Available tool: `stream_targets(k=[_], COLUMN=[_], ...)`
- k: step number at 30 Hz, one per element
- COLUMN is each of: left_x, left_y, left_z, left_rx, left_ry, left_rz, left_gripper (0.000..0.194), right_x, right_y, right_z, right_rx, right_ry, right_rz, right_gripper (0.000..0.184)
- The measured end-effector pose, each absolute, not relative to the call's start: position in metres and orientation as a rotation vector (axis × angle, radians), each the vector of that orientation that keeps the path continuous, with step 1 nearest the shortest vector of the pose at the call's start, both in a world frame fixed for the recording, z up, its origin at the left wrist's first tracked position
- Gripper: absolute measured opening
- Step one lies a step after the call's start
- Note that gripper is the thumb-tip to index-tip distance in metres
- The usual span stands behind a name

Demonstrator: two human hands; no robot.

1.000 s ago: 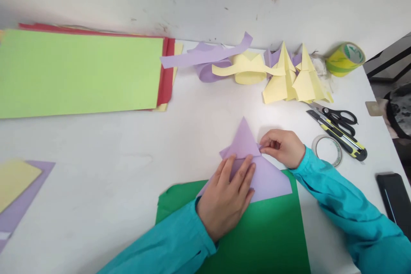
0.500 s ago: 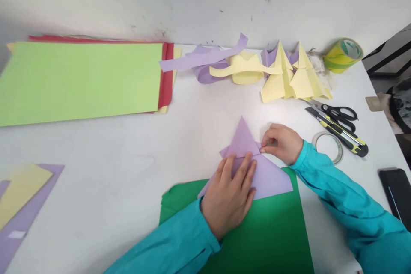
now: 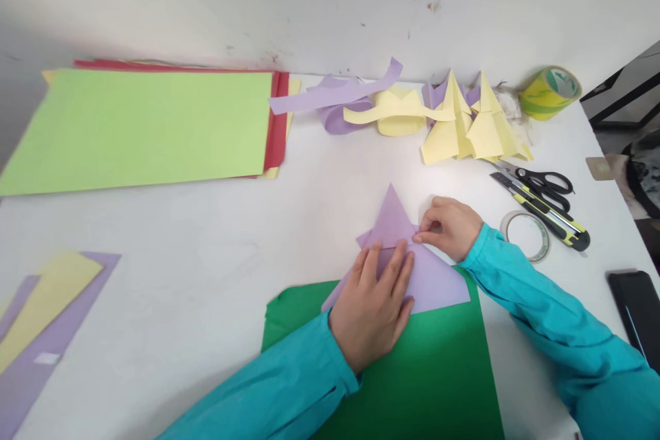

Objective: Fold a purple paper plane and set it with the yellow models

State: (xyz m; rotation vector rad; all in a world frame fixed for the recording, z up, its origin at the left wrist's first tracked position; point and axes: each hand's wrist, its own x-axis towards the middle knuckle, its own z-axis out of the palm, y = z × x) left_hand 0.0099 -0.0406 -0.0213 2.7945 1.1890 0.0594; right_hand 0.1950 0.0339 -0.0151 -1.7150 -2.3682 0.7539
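A folded sheet of purple paper [image 3: 433, 278] lies partly on a green sheet [image 3: 427, 364], its pointed triangular flap aimed away from me. My left hand [image 3: 376, 302] rests flat on the purple paper, fingers stretched out just below the flap's lower edge. At the flap's right corner, my right hand [image 3: 447, 227] pinches the small purple tab that sticks out from behind it. A matching tab shows at the flap's left corner. The part of the paper beneath my left palm is hidden.
Behind stand folded yellow paper shapes [image 3: 446, 130], a yellow paper crown [image 3: 399, 110] and yellow tape [image 3: 551, 93]. Scissors [image 3: 546, 185], a utility knife [image 3: 541, 212], a tape roll [image 3: 526, 236] and a phone [image 3: 635, 316] lie right. Green paper [image 3: 149, 130] and scraps [image 3: 56, 309] lie left.
My right hand has moved slightly left and inward with the purple tab at its fingertips. My left hand keeps pressing on the paper. The whole view has shifted a little.
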Motion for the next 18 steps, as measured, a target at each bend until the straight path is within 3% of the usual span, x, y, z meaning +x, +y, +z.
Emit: stream_targets(k=[18], left_x=[0.0112], left_y=[-0.0458], left_z=[-0.0243], left_rx=[2.728], left_ry=[1.253], left_rz=[0.091], left_gripper=[0.054], right_x=[0.1966], right_y=[0.0327], right_z=[-0.0178], right_rx=[-1.704], right_ry=[-2.361], right_rz=[0.716], right_gripper=[0.022])
